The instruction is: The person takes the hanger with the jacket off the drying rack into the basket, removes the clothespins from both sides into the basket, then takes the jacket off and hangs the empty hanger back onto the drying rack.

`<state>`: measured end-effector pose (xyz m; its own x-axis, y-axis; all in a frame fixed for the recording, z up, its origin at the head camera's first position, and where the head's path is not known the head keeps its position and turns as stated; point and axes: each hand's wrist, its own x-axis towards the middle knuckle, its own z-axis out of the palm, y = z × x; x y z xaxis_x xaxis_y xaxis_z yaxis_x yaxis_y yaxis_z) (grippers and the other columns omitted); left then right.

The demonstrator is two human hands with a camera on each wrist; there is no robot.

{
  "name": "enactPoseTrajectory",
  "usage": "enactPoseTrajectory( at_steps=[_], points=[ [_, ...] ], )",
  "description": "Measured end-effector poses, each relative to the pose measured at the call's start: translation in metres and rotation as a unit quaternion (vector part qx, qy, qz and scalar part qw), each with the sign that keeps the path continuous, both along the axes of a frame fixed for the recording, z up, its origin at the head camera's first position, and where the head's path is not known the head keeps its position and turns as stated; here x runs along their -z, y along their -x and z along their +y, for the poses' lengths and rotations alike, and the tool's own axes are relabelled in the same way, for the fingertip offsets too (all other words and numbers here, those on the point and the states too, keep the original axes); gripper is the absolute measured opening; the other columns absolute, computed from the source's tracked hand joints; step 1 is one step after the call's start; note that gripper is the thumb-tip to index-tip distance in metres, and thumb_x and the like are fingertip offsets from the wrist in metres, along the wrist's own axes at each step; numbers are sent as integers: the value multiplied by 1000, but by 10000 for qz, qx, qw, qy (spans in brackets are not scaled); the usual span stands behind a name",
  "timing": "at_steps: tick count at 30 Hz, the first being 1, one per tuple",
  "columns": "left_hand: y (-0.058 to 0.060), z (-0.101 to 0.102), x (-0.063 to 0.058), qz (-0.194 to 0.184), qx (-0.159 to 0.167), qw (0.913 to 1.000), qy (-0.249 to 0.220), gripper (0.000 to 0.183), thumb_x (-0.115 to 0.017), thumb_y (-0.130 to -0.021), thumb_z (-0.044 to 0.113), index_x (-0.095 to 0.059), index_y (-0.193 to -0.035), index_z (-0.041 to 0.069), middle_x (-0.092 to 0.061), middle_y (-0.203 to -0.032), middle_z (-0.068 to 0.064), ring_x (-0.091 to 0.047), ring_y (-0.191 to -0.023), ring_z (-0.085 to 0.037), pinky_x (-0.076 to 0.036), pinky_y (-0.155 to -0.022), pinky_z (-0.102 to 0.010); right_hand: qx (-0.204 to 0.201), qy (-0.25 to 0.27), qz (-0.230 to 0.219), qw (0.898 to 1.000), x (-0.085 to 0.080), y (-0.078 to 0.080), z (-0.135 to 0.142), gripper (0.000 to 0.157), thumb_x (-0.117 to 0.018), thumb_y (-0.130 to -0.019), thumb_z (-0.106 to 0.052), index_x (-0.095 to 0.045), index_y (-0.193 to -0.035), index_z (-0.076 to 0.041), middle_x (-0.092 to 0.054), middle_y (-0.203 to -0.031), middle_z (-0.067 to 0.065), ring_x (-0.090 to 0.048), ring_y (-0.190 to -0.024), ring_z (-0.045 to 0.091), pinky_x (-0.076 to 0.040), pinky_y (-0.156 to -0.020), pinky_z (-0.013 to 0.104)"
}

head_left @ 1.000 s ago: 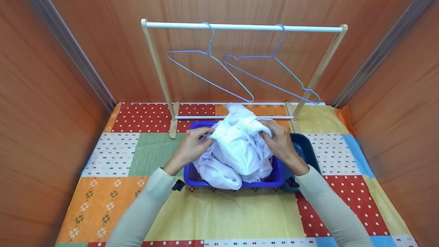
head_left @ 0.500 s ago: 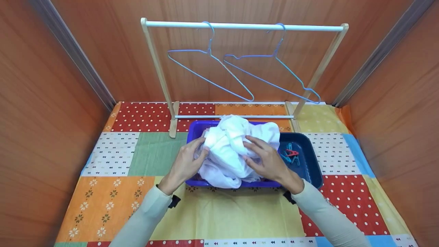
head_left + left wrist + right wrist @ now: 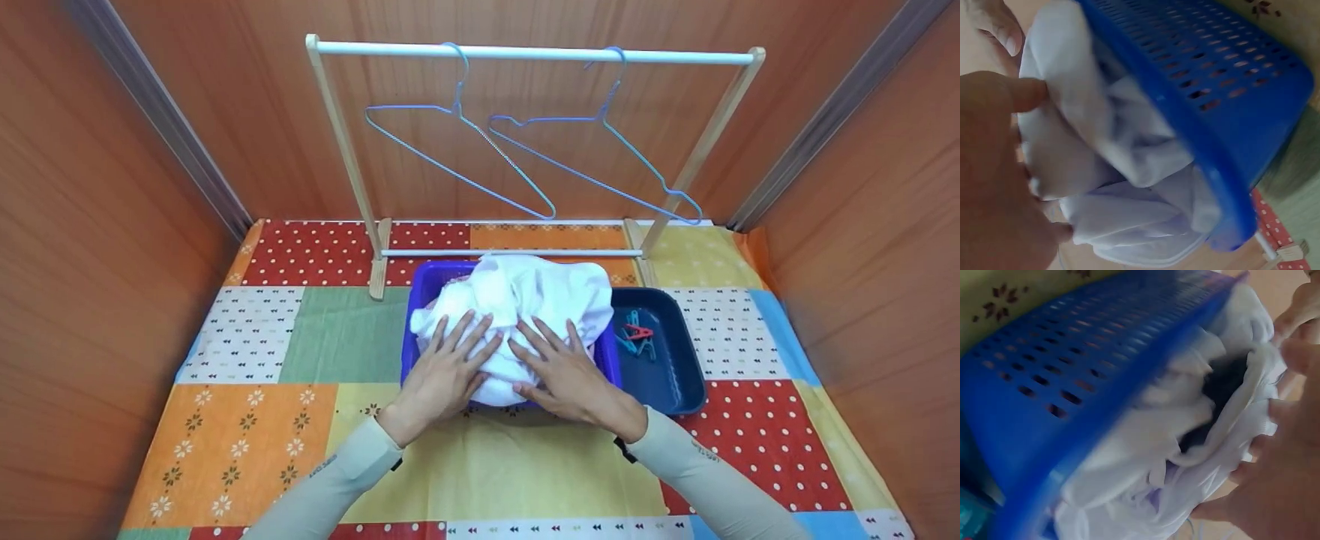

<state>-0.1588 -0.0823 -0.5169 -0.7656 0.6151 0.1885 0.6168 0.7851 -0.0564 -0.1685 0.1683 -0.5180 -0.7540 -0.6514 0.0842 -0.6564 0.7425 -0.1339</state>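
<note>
A bunched white cloth (image 3: 551,289) fills the blue-purple plastic basket (image 3: 431,277) and rises above its rim. My left hand (image 3: 446,367) lies on the near left part of the cloth, fingers straight and spread. Beside it my right hand (image 3: 562,371) lies on the near right part, also with fingers spread. In the left wrist view the fingers rest along the folds of the white cloth (image 3: 1129,129), over the slotted basket wall (image 3: 1213,67). From the right wrist, a dark gap shows between folds of the cloth (image 3: 1129,444).
A dark blue tray (image 3: 675,375) with several red and teal clothespins (image 3: 637,332) stands right of the basket. Behind is a rack with a white top bar (image 3: 532,52), bearing two wire hangers, one left (image 3: 459,112) and one right (image 3: 602,118). Wooden panels enclose the sides and back.
Both hands have let go of the bunched cloth, come down toward the near side and flattened onto it. The cloth has sunk lower and spread wider in the basket.
</note>
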Motion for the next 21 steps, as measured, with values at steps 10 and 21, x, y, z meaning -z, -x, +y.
enactPoseTrajectory(
  at_steps=[10,21],
  points=[
    [3,1,26,-1413,-378,9892,30,66,-31,-103,53,-11,-159,24,-5,-167,-7,-4,-154,-33,-10,-123,-57,46,-271,-148,9995,29,3,-8,66,-37,-101,-55,-21,-158,-25,-8,-167,6,-11,-153,36,-11,-114,73],
    [22,11,36,-2321,-656,9702,-231,62,-29,-105,46,-19,-158,16,-10,-166,-12,-7,-154,-34,-12,-124,-51,571,-562,-1439,9863,35,20,-23,61,-25,-105,-51,-19,-158,-22,-11,-166,12,-7,-153,36,-12,-114,72]
  ],
)
